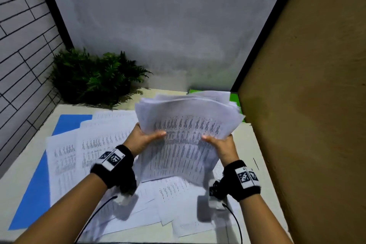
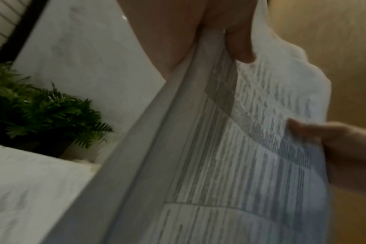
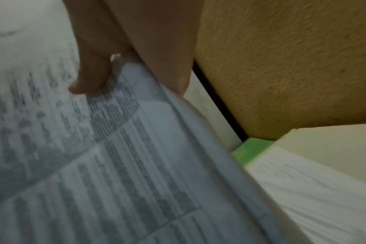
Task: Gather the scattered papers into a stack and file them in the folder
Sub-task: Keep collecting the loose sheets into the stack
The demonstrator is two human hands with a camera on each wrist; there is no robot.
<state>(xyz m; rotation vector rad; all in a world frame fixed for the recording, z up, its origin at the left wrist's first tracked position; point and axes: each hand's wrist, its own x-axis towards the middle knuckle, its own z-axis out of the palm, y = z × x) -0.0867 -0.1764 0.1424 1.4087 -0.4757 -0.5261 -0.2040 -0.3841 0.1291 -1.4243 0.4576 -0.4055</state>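
Above the white desk [image 1: 245,144], both hands hold a bundle of printed papers [image 1: 188,134] up off the surface, tilted so its printed face is turned toward the person. The left hand [image 1: 141,138] grips the bundle's left edge, thumb pressed across the front sheet and the other fingers hidden behind; the left wrist view shows that thumb [image 2: 240,41] lying on the print. The right hand [image 1: 221,144] grips the right edge the same way, thumb [image 3: 90,79] on the front and fingers curled out of sight behind the sheets. The bundle's top edges are uneven, with sheets fanned out of line, and the lower part bows toward the desk.

Below and to the left, more loose sheets [image 1: 95,148] lie scattered flat over the desk, overlapping one another, some running beneath the raised bundle and the forearms. They partly cover a blue folder [image 1: 37,190] lying flat at the left side of the desk, with its far corner and near-left part showing. A green folder [image 1: 234,98] shows in a small strip at the far right corner, behind the lifted papers, against a tan wall panel [image 1: 309,85]. A potted fern [image 1: 93,79] stands at the far left corner of the desk, well apart from the hands. Black wristbands with printed markers sit on both wrists, with thin cables trailing from them
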